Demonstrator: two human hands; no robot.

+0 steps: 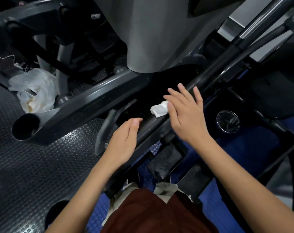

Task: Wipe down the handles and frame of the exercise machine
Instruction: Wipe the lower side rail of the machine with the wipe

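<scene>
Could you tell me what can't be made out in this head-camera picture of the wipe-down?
- White wipe: mostly covered by the right hand, so its size and fold are unknown.
- Left hand: fingertips hidden behind the black bar.
- Plastic bag: contents too blurred to tell.
- Feet: hidden by the person's own clothing.

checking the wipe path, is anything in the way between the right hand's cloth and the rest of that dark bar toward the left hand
Nothing visible blocks it. The right hand presses the white cloth on the dark bar, and the bar is bare down to the left hand, which rests against the bar's lower end.
</scene>
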